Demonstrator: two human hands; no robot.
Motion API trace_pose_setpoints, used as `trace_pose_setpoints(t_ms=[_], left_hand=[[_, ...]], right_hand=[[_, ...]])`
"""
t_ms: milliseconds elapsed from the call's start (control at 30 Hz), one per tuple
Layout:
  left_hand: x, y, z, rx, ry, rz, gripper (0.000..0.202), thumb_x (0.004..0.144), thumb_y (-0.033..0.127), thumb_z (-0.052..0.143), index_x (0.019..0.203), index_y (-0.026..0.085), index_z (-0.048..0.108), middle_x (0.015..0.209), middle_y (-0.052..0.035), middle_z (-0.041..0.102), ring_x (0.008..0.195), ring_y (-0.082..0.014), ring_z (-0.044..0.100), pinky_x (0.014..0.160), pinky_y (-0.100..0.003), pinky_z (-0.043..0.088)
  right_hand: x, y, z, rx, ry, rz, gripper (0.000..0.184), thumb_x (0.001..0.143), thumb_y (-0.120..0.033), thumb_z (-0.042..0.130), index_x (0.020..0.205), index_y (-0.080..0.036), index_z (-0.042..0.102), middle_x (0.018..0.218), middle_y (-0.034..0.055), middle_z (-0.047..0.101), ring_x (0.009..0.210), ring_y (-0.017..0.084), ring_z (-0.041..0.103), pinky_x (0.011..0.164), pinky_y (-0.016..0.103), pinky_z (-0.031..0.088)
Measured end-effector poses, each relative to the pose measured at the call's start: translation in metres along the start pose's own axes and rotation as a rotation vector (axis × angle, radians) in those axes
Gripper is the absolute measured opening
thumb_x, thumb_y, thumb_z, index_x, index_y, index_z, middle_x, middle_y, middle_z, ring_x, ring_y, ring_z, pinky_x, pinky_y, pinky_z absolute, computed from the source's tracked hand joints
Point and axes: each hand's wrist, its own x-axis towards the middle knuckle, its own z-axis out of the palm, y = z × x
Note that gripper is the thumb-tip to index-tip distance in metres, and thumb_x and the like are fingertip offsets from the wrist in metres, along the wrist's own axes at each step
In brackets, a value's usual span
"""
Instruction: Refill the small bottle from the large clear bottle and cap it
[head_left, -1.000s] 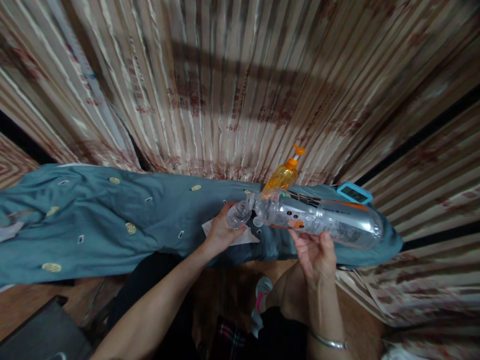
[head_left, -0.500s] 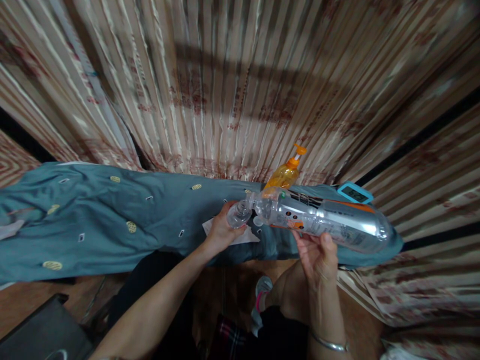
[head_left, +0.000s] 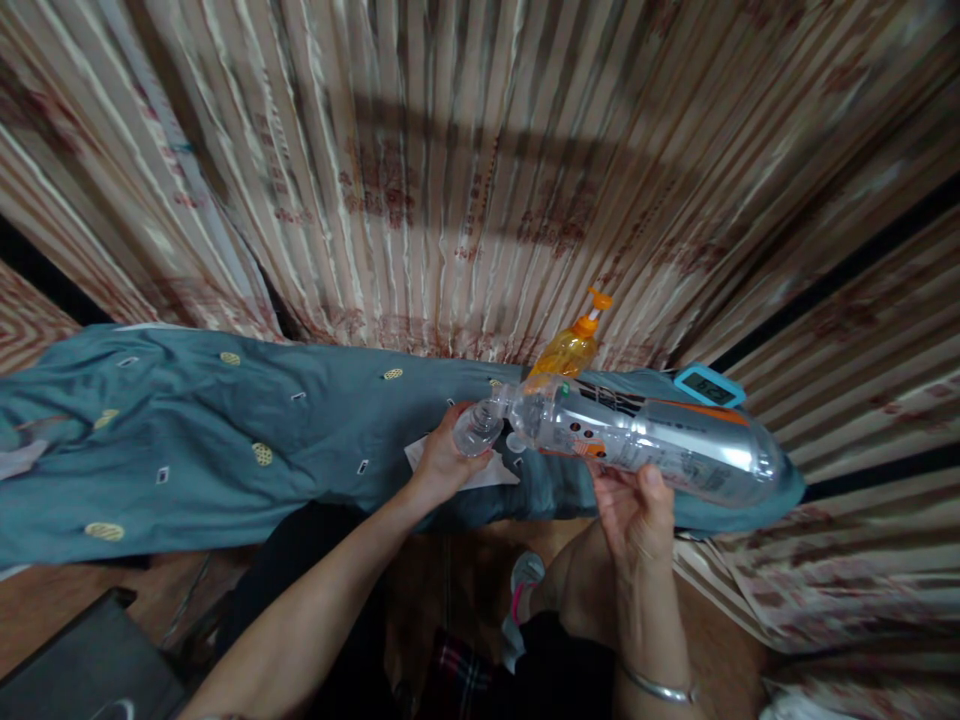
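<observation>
My left hand point(head_left: 445, 462) is closed round a small clear plastic bottle point(head_left: 478, 428), tilted with its neck up and to the right. My right hand point(head_left: 634, 505) supports a large clear plastic bottle point(head_left: 667, 440) with a silver and orange label from below. This big bottle lies nearly level, its neck pointing left against the mouth of the small one. Whether liquid runs between them I cannot make out. A small clear round piece point(head_left: 515, 442) shows just under the big bottle's neck. Beneath my left hand lies a white paper point(head_left: 491, 474).
A teal patterned cloth point(head_left: 322, 430) covers the narrow surface. Behind the big bottle stands an orange pump bottle point(head_left: 566, 350). A blue-framed digital clock point(head_left: 709, 387) sits at the right end. Striped curtains point(head_left: 450, 200) hang close behind. A dark box-like object point(head_left: 86, 665) is at lower left.
</observation>
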Motion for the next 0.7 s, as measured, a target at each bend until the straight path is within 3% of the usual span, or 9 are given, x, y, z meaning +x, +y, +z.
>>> trace_pose_setpoints(t_ms=[700], left_hand=[[0.0001,-0.0014,-0.0001,-0.006,0.012,-0.003,0.057,0.062,0.017,0.071,0.115,0.020,0.049,0.102,-0.0029,0.068,0.093,-0.0193,0.065,0.088,-0.034,0.050]], right_hand=[[0.0025,0.0057,0.0010,0.063,0.006,0.082,0.036,0.057,-0.038,0.078,0.088,-0.025,0.065,0.082,-0.0030,0.071,0.080,0.017,0.066,0.090,0.049,0.050]])
